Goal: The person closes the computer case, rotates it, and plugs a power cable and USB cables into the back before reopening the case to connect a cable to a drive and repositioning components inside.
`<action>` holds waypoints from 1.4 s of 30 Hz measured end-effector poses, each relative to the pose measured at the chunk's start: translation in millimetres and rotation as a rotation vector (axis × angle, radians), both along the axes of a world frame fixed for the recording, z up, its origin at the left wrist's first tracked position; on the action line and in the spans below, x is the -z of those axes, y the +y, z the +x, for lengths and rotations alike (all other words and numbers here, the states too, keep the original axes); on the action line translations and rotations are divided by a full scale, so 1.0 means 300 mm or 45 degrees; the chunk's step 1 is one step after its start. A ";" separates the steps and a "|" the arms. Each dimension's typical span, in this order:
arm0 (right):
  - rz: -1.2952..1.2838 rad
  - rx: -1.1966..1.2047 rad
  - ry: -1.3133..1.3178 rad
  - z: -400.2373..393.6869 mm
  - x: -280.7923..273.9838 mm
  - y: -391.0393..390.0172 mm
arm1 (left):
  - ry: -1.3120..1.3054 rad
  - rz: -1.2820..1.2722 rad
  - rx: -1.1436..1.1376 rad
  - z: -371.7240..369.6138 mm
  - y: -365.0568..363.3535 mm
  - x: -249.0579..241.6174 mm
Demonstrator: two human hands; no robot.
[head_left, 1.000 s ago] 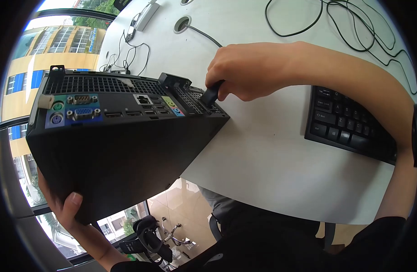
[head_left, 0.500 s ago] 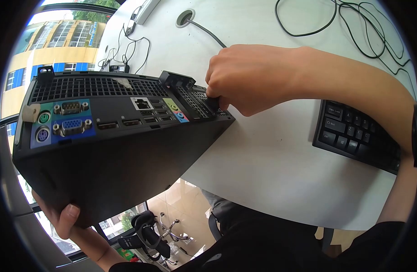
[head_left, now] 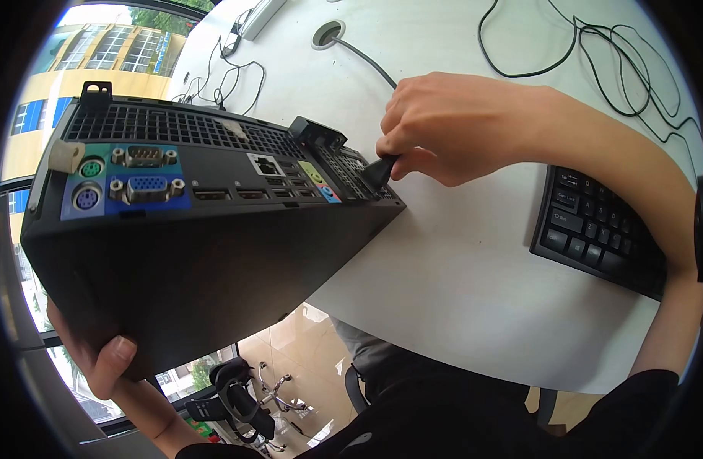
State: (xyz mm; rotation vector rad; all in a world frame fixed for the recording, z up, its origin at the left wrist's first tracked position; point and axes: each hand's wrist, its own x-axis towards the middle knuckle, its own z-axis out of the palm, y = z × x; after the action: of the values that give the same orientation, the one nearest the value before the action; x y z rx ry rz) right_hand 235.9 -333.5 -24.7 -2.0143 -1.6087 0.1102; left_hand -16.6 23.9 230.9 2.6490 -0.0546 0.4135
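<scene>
A black desktop computer case (head_left: 198,268) is tilted at the left of the desk, its rear ports facing up toward me. My left hand (head_left: 107,367) grips its lower left edge from beneath, thumb against the side panel. At the far right end of the port side, my right hand (head_left: 443,126) pinches a black power plug (head_left: 378,174) between thumb and fingers. The plug's tip sits right at the case's back panel. A grey cable (head_left: 367,61) runs from behind this hand to a hole in the desk.
A black keyboard (head_left: 596,229) lies right of the case, under my right forearm. Loose black cables (head_left: 627,69) coil at the upper right, thinner ones (head_left: 240,73) at the upper left near a white power strip (head_left: 263,17). An office chair (head_left: 240,402) stands below the desk edge.
My right hand has shifted slightly right in view, and the black plug in its fingers now shows more fully. The case appears a little further right, with its back panel angled slightly differently.
</scene>
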 end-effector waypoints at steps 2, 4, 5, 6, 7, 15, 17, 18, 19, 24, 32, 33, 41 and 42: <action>0.074 -0.041 -0.035 -0.001 0.036 0.015 | -0.028 0.022 -0.033 0.007 -0.009 0.001; 0.066 -0.026 0.048 -0.012 0.033 0.033 | -0.081 0.049 -0.081 0.023 -0.042 0.014; 0.061 -0.018 0.090 -0.022 0.031 0.041 | -0.098 0.061 -0.097 0.030 -0.054 0.019; 0.109 -0.024 0.073 -0.028 0.037 0.042 | -0.103 0.064 -0.103 0.030 -0.060 0.024; 0.157 -0.030 0.047 -0.031 0.046 0.044 | -0.107 0.068 -0.120 0.033 -0.078 0.034; -0.174 -0.029 0.064 -0.022 -0.036 0.039 | 0.066 0.265 -0.026 0.192 -0.262 0.057; 0.109 -0.017 0.182 -0.006 -0.063 0.030 | 0.090 0.299 0.035 0.205 -0.255 0.046; 0.251 -0.017 0.241 0.010 -0.078 0.028 | 0.102 0.316 0.067 0.211 -0.251 0.040; 0.204 0.041 0.249 0.047 -0.121 0.030 | 0.087 0.316 0.121 0.215 -0.240 0.038; 0.018 0.765 -0.354 0.349 -0.085 -0.015 | 0.063 0.249 0.243 0.230 -0.250 0.048; -0.420 1.012 -0.534 0.637 0.068 -0.018 | 0.097 0.177 0.269 0.234 -0.262 0.041; -0.425 0.997 -0.518 0.632 0.059 -0.012 | 0.100 0.154 0.262 0.236 -0.264 0.044; 0.017 0.875 -0.499 0.563 0.042 0.007 | 0.125 0.169 0.137 0.222 -0.259 0.036; 0.108 0.872 -0.366 0.536 0.007 0.008 | 0.118 0.132 0.077 0.216 -0.277 0.044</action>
State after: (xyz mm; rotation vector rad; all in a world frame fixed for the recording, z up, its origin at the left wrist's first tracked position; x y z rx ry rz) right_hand 396.8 -331.1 -26.7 -2.4716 -0.9621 -0.5110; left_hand 48.3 -59.2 217.9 2.7574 -0.1295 0.2742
